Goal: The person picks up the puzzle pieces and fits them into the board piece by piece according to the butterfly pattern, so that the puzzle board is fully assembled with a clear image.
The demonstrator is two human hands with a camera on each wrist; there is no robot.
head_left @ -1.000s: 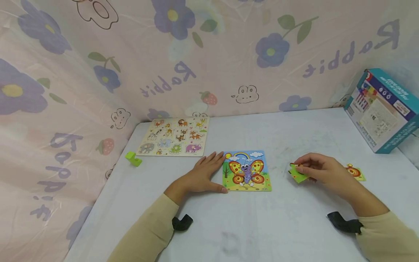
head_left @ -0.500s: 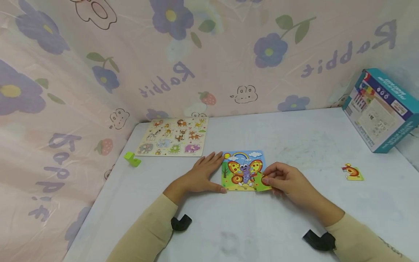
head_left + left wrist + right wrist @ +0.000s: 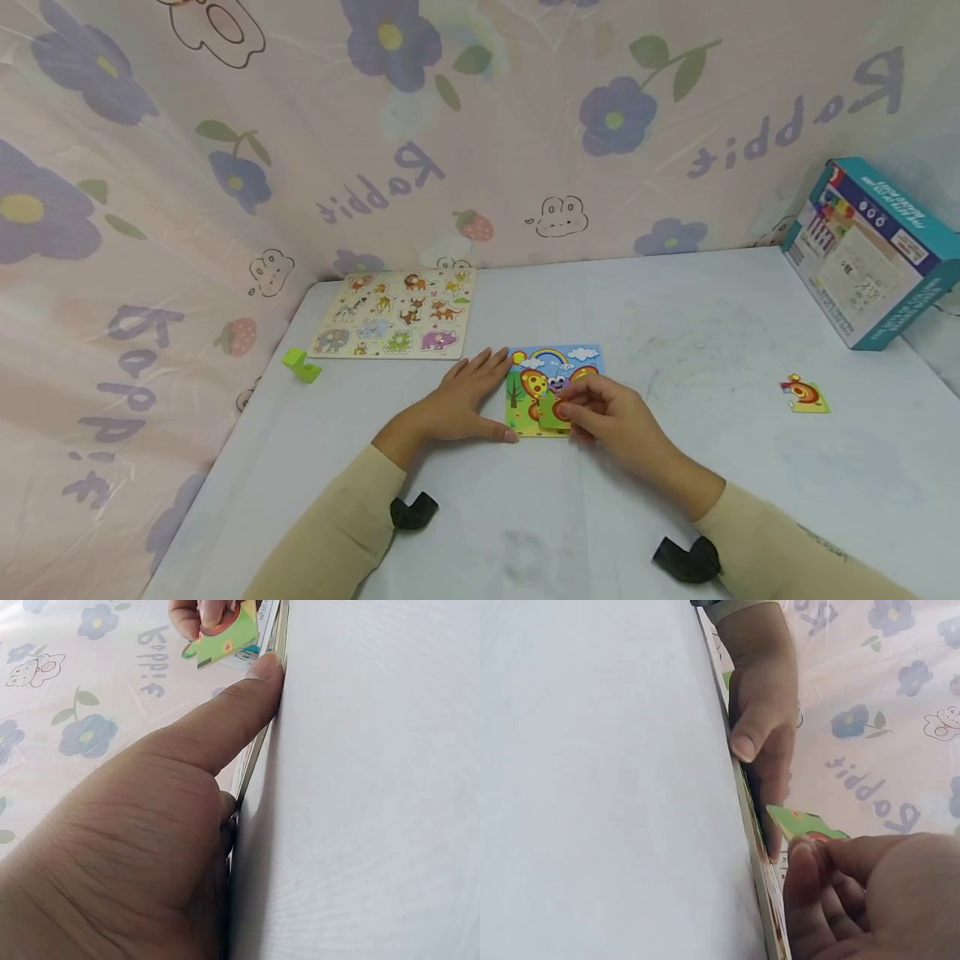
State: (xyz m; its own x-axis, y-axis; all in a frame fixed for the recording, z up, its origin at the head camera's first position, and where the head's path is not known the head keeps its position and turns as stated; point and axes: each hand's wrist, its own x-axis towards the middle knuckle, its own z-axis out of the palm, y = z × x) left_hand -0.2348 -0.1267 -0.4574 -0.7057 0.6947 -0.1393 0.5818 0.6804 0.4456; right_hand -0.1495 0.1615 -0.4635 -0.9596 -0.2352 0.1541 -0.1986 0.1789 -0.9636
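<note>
A square butterfly puzzle board lies on the white table in the head view. My left hand rests flat at its left side, fingers spread and thumb at the lower left corner. Between thumb and fingers my right hand pinches a green puzzle piece with part of a red ring on it. The piece is over the lower middle of the board, and in the left wrist view the same puzzle piece appears tilted above the board's edge. My right hand hides the board's right part.
Another puzzle piece, yellow with a red ring, lies to the right on the table. At the back left is an animal puzzle board, with a bright green block beside it. A teal and white box stands at the back right.
My right hand has carried the green puzzle piece leftward from the table's right side to over the butterfly board. My left hand has stayed at the board's left edge.
</note>
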